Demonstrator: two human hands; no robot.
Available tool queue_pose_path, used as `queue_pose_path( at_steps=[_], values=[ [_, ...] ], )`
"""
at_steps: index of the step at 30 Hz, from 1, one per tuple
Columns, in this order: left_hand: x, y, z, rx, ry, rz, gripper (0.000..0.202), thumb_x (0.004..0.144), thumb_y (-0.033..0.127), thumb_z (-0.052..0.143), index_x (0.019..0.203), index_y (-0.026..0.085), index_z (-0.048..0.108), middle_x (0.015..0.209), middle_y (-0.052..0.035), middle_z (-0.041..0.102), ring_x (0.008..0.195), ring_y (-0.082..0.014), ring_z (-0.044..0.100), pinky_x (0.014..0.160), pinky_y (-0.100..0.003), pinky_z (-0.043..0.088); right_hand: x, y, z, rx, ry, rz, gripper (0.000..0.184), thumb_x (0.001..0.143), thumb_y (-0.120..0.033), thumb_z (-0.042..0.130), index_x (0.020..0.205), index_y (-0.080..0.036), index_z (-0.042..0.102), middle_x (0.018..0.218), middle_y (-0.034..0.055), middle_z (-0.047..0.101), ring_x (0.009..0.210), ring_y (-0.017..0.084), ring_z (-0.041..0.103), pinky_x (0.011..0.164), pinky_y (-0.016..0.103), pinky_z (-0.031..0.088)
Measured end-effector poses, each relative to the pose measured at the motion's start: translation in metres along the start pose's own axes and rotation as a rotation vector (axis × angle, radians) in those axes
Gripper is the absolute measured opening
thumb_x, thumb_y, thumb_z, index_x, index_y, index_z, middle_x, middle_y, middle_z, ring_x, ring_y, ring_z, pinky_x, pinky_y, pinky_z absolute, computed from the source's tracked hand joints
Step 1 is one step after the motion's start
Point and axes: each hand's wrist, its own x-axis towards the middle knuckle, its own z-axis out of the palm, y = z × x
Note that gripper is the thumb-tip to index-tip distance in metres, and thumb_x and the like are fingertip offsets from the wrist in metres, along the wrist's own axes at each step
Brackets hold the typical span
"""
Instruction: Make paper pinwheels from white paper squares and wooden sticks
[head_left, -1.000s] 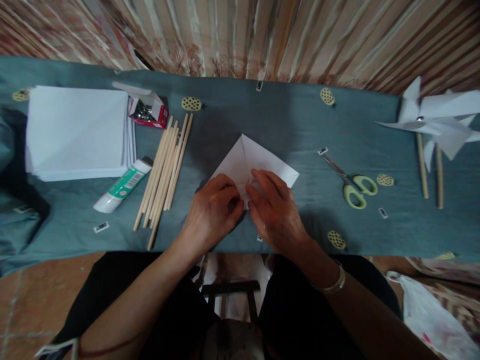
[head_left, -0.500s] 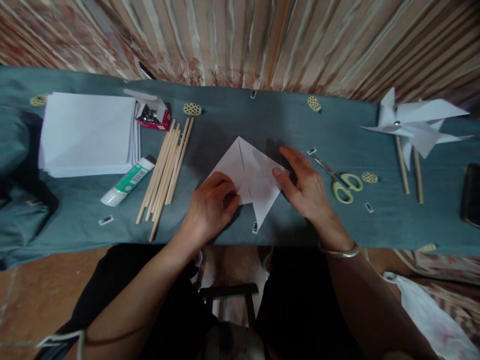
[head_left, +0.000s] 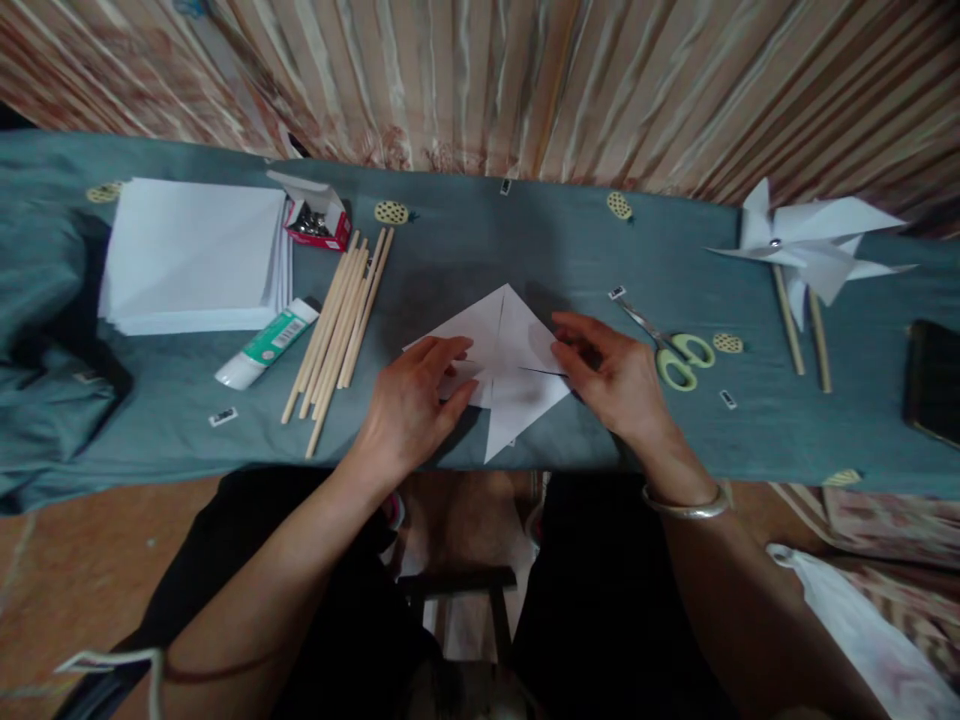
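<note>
A white square of paper (head_left: 517,390) lies turned cornerwise on the cloth near the table's front edge. Cuts run from its corners toward the middle. My left hand (head_left: 409,405) rests over its left part, thumb and forefinger apart, covering some of that side. At the right corner, my right hand (head_left: 619,375) has its thumb on the paper and its fingers bent around the edge; the lower fingers are partly hidden. Just right of that hand lie scissors (head_left: 675,360) with light green handles.
On the left are a stack of white paper (head_left: 195,255), a red box (head_left: 319,222) of small metal pieces, a green-and-white tube (head_left: 266,343) and several wooden sticks (head_left: 341,325). Paper pinwheels (head_left: 814,245) on sticks lie at right, near a dark phone-like object (head_left: 934,380).
The paper has turned a little, its lower point now further left. My left thumb and forefinger have spread apart, and my right fingers have bent in at the paper's right corner.
</note>
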Motion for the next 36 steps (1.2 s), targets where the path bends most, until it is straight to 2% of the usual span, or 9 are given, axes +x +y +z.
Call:
queue_pose_path(
  at_steps=[6, 11, 14, 17, 22, 24, 27, 31, 36],
  values=[
    [-0.02, 0.018, -0.004, 0.045, 0.122, 0.184, 0.024, 0.091, 0.031, 0.06, 0.109, 0.015, 0.063, 0.101, -0.0096, 0.067, 0.095, -0.0233, 0.061, 0.082, -0.037, 0.051, -0.039, -0.009, -0.002, 0.129, -0.026, 0.12, 0.032, 0.085, -0.029, 0.061, 0.112, -0.02, 0.074, 0.081, 0.0022, 0.075, 0.064, 0.015, 0.064, 0.068, 0.031, 0.054],
    [-0.041, 0.038, 0.011, 0.164, -0.076, 0.349, 0.027, 0.089, 0.032, 0.064, 0.109, 0.015, 0.063, 0.101, -0.0103, 0.068, 0.095, -0.0257, 0.057, 0.079, -0.04, 0.047, -0.054, -0.008, 0.0, 0.26, -0.044, 0.184, 0.031, 0.082, -0.032, 0.064, 0.106, -0.018, 0.075, 0.085, 0.005, 0.077, 0.068, 0.016, 0.067, 0.067, 0.031, 0.055],
    [-0.044, 0.039, 0.016, 0.26, -0.151, 0.349, 0.023, 0.085, 0.023, 0.067, 0.107, 0.015, 0.063, 0.103, -0.0098, 0.068, 0.097, -0.0271, 0.056, 0.079, -0.04, 0.044, -0.057, -0.005, -0.002, 0.353, -0.078, 0.222, 0.03, 0.081, -0.034, 0.065, 0.104, -0.017, 0.075, 0.087, 0.0067, 0.077, 0.071, 0.018, 0.069, 0.065, 0.031, 0.055],
    [-0.043, 0.036, 0.016, 0.28, -0.163, 0.342, 0.02, 0.086, 0.021, 0.066, 0.105, 0.015, 0.064, 0.104, -0.009, 0.068, 0.096, -0.0263, 0.056, 0.077, -0.039, 0.042, -0.056, -0.003, -0.008, 0.269, -0.066, 0.196, 0.034, 0.085, -0.035, 0.062, 0.111, -0.017, 0.073, 0.088, 0.0066, 0.077, 0.073, 0.019, 0.07, 0.07, 0.033, 0.056],
    [-0.044, 0.03, 0.012, 0.285, -0.119, 0.358, 0.013, 0.092, 0.021, 0.06, 0.102, 0.016, 0.065, 0.101, -0.0079, 0.069, 0.089, -0.0227, 0.058, 0.072, -0.035, 0.043, -0.053, -0.006, -0.017, -0.024, 0.061, -0.052, 0.033, 0.089, -0.03, 0.058, 0.119, -0.02, 0.07, 0.106, 0.0091, 0.075, 0.09, 0.024, 0.07, 0.087, 0.043, 0.056],
    [-0.046, 0.028, 0.011, 0.289, -0.088, 0.38, 0.012, 0.094, 0.019, 0.057, 0.099, 0.016, 0.066, 0.096, -0.0069, 0.069, 0.084, -0.0211, 0.059, 0.07, -0.034, 0.045, -0.053, -0.008, -0.015, -0.032, 0.037, -0.167, 0.031, 0.091, -0.025, 0.053, 0.118, -0.022, 0.069, 0.113, 0.009, 0.074, 0.103, 0.025, 0.068, 0.095, 0.046, 0.053],
    [-0.05, 0.026, 0.011, 0.295, -0.079, 0.393, 0.014, 0.095, 0.016, 0.053, 0.097, 0.013, 0.067, 0.089, -0.0065, 0.069, 0.08, -0.0194, 0.061, 0.068, -0.031, 0.05, -0.056, -0.009, -0.01, 0.029, -0.088, -0.276, 0.036, 0.092, -0.015, 0.046, 0.119, -0.023, 0.068, 0.125, 0.0089, 0.069, 0.119, 0.024, 0.062, 0.104, 0.047, 0.048],
    [-0.054, 0.024, 0.01, 0.28, -0.032, 0.336, 0.014, 0.094, 0.014, 0.052, 0.094, 0.011, 0.066, 0.089, -0.0078, 0.069, 0.079, -0.0184, 0.065, 0.066, -0.027, 0.054, -0.058, -0.009, -0.002, 0.153, -0.188, -0.248, 0.037, 0.089, -0.011, 0.048, 0.118, -0.024, 0.068, 0.126, 0.0087, 0.068, 0.12, 0.022, 0.062, 0.104, 0.045, 0.049],
    [-0.055, 0.022, 0.011, 0.235, -0.007, 0.297, 0.015, 0.094, 0.015, 0.05, 0.095, 0.012, 0.064, 0.087, -0.0074, 0.07, 0.074, -0.017, 0.067, 0.065, -0.026, 0.056, -0.054, -0.014, 0.01, 0.359, -0.18, -0.116, 0.02, 0.087, -0.024, 0.066, 0.104, -0.028, 0.073, 0.11, 0.0034, 0.074, 0.105, 0.02, 0.067, 0.096, 0.04, 0.053]
  ],
)
